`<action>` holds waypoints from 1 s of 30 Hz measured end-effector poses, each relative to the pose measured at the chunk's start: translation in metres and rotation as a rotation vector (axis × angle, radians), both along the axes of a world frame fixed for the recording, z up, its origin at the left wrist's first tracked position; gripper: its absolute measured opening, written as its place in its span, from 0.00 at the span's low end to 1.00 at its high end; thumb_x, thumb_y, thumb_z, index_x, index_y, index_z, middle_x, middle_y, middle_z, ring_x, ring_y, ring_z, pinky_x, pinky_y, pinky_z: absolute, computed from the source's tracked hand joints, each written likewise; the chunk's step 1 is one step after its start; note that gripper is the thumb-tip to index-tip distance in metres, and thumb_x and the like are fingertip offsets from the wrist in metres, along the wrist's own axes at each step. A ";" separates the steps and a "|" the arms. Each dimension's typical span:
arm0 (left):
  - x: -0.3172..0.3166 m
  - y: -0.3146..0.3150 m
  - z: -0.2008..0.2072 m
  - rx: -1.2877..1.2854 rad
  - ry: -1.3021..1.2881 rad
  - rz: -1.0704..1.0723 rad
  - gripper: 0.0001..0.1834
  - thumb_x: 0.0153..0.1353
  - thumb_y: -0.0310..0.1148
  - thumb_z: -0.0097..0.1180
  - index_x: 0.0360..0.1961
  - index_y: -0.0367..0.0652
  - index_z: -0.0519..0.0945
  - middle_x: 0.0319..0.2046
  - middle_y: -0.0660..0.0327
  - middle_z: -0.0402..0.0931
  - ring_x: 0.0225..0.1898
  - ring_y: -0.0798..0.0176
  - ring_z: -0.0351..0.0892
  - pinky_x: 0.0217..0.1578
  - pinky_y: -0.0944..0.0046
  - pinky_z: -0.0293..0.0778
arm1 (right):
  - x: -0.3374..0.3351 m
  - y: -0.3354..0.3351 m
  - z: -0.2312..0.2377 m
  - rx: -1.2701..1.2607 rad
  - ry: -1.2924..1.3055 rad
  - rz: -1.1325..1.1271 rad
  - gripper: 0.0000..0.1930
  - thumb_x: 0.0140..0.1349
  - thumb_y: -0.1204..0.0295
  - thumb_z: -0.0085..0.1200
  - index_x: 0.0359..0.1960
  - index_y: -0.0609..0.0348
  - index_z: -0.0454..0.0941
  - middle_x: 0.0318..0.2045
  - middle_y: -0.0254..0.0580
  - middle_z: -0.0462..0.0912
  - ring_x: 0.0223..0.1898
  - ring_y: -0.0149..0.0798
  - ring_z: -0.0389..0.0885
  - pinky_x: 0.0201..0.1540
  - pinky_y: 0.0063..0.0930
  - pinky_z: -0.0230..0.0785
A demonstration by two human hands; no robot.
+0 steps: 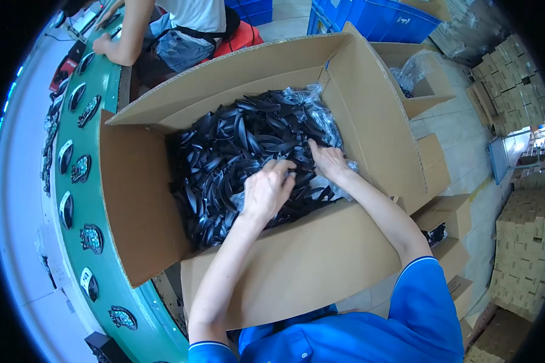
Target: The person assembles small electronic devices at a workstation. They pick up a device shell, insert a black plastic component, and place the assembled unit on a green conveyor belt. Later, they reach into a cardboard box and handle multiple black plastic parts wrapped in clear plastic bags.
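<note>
A large open cardboard box (297, 266) in front of me holds a deep heap of thin, curved black plastic pieces (248, 133). Both my hands reach down into it. My left hand (265, 189) is over the middle of the heap, its fingers curled toward the thumb around a dark piece. To its right, my right hand (330, 162) touches the heap beside some clear plastic wrap (324, 118). Its index finger points forward and the others bend under, so what they grip is hidden.
Along the left runs a green conveyor belt (106, 242) carrying rounded shells and circuit-board parts (91, 238). A co-worker (191, 36) sits beyond the box. Blue crates (369, 21) stand behind; smaller cartons (445, 215) and stacked boxes (524, 248) are at the right.
</note>
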State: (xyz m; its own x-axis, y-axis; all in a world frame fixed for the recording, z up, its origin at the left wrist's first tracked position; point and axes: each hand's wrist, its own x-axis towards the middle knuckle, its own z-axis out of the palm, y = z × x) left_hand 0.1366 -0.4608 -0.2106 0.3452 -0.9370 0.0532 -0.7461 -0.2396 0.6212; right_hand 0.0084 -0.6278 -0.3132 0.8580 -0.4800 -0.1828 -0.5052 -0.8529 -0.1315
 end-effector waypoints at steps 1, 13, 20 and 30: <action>0.005 0.006 0.002 0.015 0.014 0.031 0.10 0.55 0.33 0.55 0.39 0.46 0.79 0.30 0.56 0.77 0.29 0.54 0.80 0.33 0.58 0.75 | 0.002 -0.002 0.003 0.041 0.020 -0.028 0.28 0.48 0.79 0.50 0.55 0.71 0.63 0.26 0.56 0.81 0.29 0.50 0.82 0.29 0.41 0.75; 0.037 0.065 0.008 0.077 0.220 0.321 0.12 0.55 0.32 0.53 0.40 0.45 0.80 0.30 0.52 0.78 0.31 0.54 0.79 0.35 0.59 0.73 | -0.008 0.000 -0.022 -0.289 -0.027 0.043 0.18 0.51 0.79 0.48 0.47 0.63 0.70 0.31 0.50 0.76 0.24 0.43 0.81 0.22 0.33 0.74; 0.014 0.041 0.001 0.010 0.261 0.230 0.12 0.56 0.33 0.53 0.39 0.42 0.80 0.27 0.52 0.78 0.26 0.59 0.75 0.32 0.62 0.71 | -0.012 -0.009 -0.015 -0.199 -0.181 0.113 0.15 0.44 0.80 0.53 0.37 0.62 0.70 0.30 0.50 0.77 0.27 0.49 0.81 0.26 0.39 0.75; 0.022 0.060 0.002 0.028 0.347 0.255 0.13 0.54 0.33 0.55 0.40 0.42 0.80 0.30 0.54 0.77 0.29 0.57 0.76 0.34 0.60 0.71 | -0.055 0.023 0.079 0.039 -0.277 -0.094 0.17 0.42 0.73 0.58 0.37 0.62 0.73 0.30 0.51 0.78 0.30 0.55 0.80 0.33 0.45 0.73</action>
State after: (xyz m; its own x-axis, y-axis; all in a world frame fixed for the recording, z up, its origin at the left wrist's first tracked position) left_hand 0.1590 -0.4008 -0.2089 0.5591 -0.8187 -0.1307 -0.4089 -0.4094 0.8156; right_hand -0.0461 -0.6044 -0.2341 0.8300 -0.5568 0.0319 -0.5220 -0.7957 -0.3071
